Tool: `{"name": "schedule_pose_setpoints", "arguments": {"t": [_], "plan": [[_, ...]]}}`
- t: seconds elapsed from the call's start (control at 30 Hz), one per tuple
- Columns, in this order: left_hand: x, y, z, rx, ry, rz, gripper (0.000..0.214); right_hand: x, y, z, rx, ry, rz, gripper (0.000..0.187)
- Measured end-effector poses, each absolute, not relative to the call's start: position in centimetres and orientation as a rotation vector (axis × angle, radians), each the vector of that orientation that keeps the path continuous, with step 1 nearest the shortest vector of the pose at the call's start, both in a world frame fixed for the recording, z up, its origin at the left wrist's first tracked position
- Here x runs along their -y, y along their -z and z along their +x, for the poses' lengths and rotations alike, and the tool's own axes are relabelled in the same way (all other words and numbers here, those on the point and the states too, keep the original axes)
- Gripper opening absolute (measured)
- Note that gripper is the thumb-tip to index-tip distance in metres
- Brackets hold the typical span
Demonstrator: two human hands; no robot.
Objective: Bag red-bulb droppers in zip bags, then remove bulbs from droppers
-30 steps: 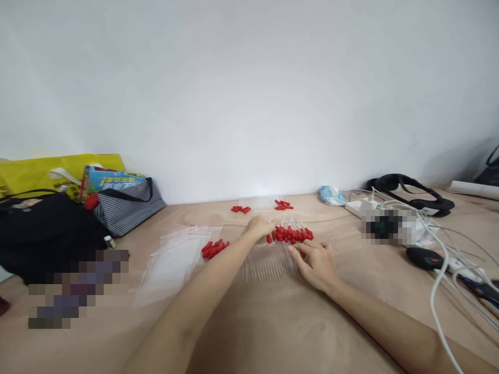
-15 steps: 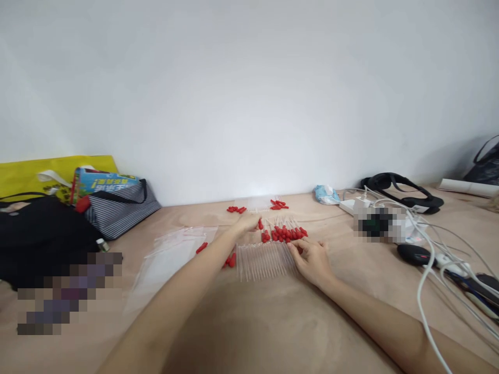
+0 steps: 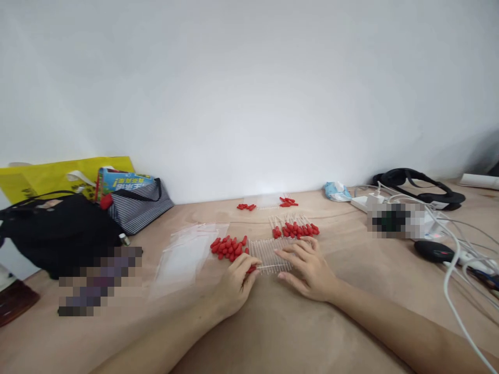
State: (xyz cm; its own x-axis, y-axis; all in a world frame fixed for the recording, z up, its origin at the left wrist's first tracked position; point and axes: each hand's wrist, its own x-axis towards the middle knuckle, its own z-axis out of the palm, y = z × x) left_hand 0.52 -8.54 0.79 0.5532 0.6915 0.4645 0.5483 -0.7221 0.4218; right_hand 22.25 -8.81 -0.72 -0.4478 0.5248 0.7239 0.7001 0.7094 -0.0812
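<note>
left fingers (image 3: 245,260): closed around 1 red bulb (image 3: 251,269) | right fingers (image 3: 291,256): spread apart at clear tubes (image 3: 265,251)

blue printed packet (image 3: 125,180), far left, at top of striped bag (image 3: 144,210): yellow and white characters, chinese by look, mark like exclamation point at left end of yellow ones; wording too small and blurred to read surely. yellow bag (image 3: 42,175) behind: dark print, cannot tell whether letters or pattern. no other lettering readable.
</note>
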Motion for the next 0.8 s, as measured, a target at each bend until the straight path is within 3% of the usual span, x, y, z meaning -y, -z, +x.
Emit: {"name": "schedule_pose_setpoints", "arguments": {"t": [0.23,0.4,0.8], "plan": [[8.1,-0.1,1.0,-0.873,-1.083,2.629,0.015,8.6,1.2,20.6,2.118,0.436,-0.819,0.016],[8.2,-0.3,0.8,-0.942,-1.106,2.678,0.014,8.6,1.3,20.8,2.137,0.385,-0.844,0.02],[10.1,-0.5,0.0,-0.894,-1.045,2.974,0.035,9.4,0.9,21.4,2.17,0.431,-0.696,0.021]]}}
